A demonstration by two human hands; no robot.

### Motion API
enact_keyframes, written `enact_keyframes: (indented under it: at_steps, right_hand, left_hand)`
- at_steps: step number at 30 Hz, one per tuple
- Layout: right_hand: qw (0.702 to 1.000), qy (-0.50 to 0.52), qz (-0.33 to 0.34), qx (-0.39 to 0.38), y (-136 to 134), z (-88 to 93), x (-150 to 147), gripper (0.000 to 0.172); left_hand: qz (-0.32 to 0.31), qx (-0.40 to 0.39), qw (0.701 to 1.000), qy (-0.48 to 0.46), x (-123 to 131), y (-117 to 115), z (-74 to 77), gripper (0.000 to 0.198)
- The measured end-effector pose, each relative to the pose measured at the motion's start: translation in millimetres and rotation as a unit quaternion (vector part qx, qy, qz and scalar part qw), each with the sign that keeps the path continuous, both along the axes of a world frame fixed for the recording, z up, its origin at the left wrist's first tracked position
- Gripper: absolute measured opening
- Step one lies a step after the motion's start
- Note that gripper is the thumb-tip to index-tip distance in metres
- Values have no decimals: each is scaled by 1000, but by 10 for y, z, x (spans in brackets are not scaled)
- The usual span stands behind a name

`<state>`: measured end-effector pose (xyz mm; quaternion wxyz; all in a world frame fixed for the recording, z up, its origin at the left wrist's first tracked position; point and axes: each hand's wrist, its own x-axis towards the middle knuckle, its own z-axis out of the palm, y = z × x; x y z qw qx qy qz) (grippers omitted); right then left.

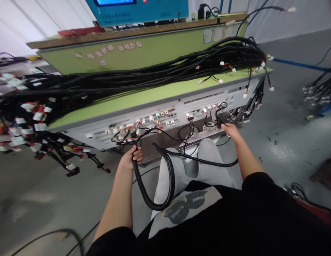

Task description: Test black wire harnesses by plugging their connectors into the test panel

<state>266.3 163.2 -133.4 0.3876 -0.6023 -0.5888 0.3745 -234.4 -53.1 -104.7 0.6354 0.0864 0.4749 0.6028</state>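
Gripping thick black cable (171,177), left hand (131,157); right hand (230,130) pinching black wires (220,120).

Before us, a cable bundle (154,76) lies along the tabletop (144,94), above a connector panel (180,115). Behind the bundle, an instrument box (144,14) sits on a raised shelf (128,34). One wire harness (171,174) loops from our left hand (137,154) across our lap, rightward.

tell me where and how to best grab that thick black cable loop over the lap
Probably by the right run of the thick black cable loop, coming from the right and closing around it: that stretch curves gently and is uncovered, while the left hand holds the upper left part.
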Motion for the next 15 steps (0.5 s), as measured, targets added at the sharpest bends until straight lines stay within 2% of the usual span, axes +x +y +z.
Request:
enact_keyframes:
  at_steps: [2,5,6,7,9,11,13,15]
  right_hand:
    - [996,51,-68,24,57,36,80,47]
    - [969,149,-187,54,159,83,172,45]
    - [969,155,-184,46,185,83,189,45]
    - [979,141,-145,21,204,73,201,44]
    - [995,85,-23,-53,219,30,225,41]
    - [993,22,55,-101,215,-30,252,35]
    - [994,-36,54,-88,203,-84,264,27]
    - [995,-85,37,-39,187,-115,239,19]
  left_hand:
    - [-4,-2,1000,0,-4,-3,-10,36]
    - [-9,-6,1000,4,0,-5,-19,36]
    - [-9,-8,1000,5,5,-5,-22,35]
    - [-9,-11,1000,4,12,-4,-26,33]
    - [-6,-17,1000,5,27,2,-41,29]
    - [-1,-27,1000,12,40,14,-69,27]
    - [1,-38,999,26,52,31,-112,28]
    - [-5,-48,998,43,65,44,-161,30]
